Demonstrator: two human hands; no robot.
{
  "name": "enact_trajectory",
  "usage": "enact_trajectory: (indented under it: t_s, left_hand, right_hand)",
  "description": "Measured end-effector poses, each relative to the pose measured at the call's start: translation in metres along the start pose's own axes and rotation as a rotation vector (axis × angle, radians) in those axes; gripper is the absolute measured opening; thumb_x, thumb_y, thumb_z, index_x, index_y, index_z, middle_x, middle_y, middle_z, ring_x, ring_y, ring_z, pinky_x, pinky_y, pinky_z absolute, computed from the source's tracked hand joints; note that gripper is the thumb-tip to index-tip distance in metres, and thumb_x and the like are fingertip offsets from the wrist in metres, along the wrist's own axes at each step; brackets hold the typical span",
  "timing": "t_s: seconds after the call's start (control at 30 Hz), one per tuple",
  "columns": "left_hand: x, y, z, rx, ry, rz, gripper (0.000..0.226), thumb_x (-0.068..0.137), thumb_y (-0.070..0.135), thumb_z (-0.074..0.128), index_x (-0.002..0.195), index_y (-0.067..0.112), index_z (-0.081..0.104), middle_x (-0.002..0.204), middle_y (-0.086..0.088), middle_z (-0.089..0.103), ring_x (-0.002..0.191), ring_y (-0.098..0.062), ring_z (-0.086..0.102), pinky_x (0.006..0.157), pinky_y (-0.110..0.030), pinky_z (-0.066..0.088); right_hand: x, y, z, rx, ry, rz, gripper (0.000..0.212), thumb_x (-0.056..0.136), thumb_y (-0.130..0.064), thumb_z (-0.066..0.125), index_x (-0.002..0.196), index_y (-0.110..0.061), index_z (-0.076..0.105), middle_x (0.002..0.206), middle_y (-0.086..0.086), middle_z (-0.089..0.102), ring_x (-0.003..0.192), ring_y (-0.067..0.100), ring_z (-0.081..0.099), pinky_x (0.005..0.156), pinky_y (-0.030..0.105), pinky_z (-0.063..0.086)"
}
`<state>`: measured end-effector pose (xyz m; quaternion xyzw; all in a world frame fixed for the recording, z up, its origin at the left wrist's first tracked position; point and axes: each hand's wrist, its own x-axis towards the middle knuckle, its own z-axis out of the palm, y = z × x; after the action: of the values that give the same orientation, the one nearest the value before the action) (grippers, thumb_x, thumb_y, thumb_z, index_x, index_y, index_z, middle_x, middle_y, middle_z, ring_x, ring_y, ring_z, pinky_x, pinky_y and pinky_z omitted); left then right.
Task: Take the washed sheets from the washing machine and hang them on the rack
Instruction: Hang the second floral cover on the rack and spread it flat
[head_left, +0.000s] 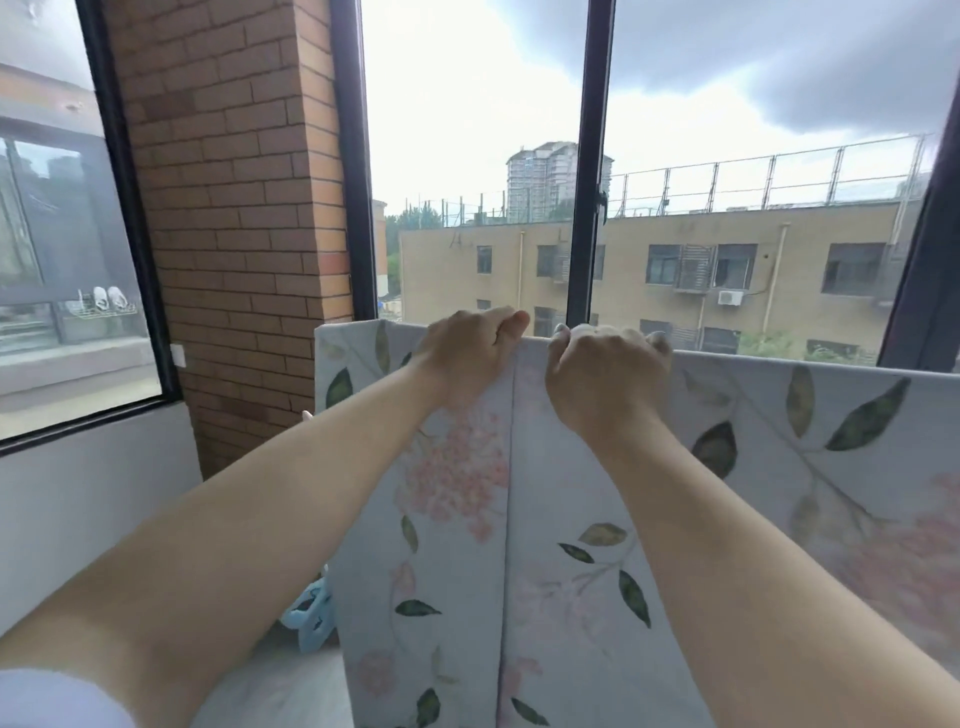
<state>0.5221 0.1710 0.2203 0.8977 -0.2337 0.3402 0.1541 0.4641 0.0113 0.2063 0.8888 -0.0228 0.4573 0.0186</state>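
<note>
Closest to me, a white sleeve (52, 696) shows at my left shoulder. Both bare forearms reach up and forward, so my grip sits at the sheet's top line. Below my grip the floral sheet (566, 597) hangs flat and drops out of view. A straight vertical line runs down it from the gap between my hands, and I cannot tell whether that is a seam or one edge lapped over another. Down and to the left of my grip, just beside the cloth's hanging edge, lie some pale blue plastic pieces (311, 613). They may be pegs, but too little shows to be sure.

At the top, my left hand (470, 353) curls its fingers over the sheet's upper fold and clamps it. My right hand (605, 374), just beside it and not touching, is closed on the same fold with its knuckles toward me. I judge that I hold the fold with my hands this close together so I can tug it straight and even the cloth out over its support. The rack itself is hidden under the fold, so I cannot say what carries the cloth. The sheet runs out to both sides of my grip, further to the right.

Beyond my grip stands a dark window frame (584, 208), with a brick pillar (234, 208) off to the left and a yellow building (649, 270) well behind the glass.
</note>
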Motion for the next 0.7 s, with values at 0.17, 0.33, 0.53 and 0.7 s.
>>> enact_trajectory:
  t_s: [0.17,0.33,0.53,0.7]
  left_hand:
    - [-0.010,-0.065,-0.008,0.162,0.073,0.125,0.053,0.105,0.052,0.025,0.089,0.016,0.060,0.085,-0.002,0.066,0.083,-0.026,0.060,0.075,-0.032,0.030]
    - [-0.008,-0.081,-0.007,0.164,0.073,0.095,0.067,0.099,0.065,0.009,0.078,0.020,0.053,0.074,0.007,0.054,0.076,-0.020,0.050,0.084,-0.038,0.035]
    - [-0.008,-0.080,-0.022,-0.070,-0.060,0.036,0.037,0.105,0.050,0.031,0.081,0.028,0.048,0.086,0.005,0.055,0.087,-0.020,0.052,0.088,-0.038,0.039]
    - [-0.017,-0.119,-0.044,-0.261,0.222,-0.528,0.032,0.102,0.034,0.046,0.120,0.009,0.055,0.121,-0.012,0.057,0.111,-0.031,0.055,0.091,-0.040,0.045]
  right_hand:
    - [0.000,0.009,-0.001,-0.065,-0.047,0.045,0.056,0.104,-0.037,0.020,0.094,-0.012,0.069,0.093,0.011,0.071,0.088,0.030,0.062,0.092,0.042,0.036]
    - [0.003,0.001,-0.009,-0.103,-0.113,0.162,0.052,0.101,-0.033,0.022,0.085,-0.012,0.066,0.084,0.013,0.067,0.075,0.027,0.049,0.087,0.040,0.036]
    - [0.022,-0.043,-0.017,0.104,-0.253,0.189,0.037,0.101,-0.033,0.027,0.085,-0.014,0.054,0.088,0.012,0.064,0.086,0.030,0.058,0.093,0.044,0.037]
    - [0.022,-0.054,-0.015,0.115,-0.263,0.194,0.047,0.103,-0.037,0.027,0.098,-0.010,0.065,0.099,0.017,0.068,0.093,0.032,0.059,0.091,0.042,0.037]
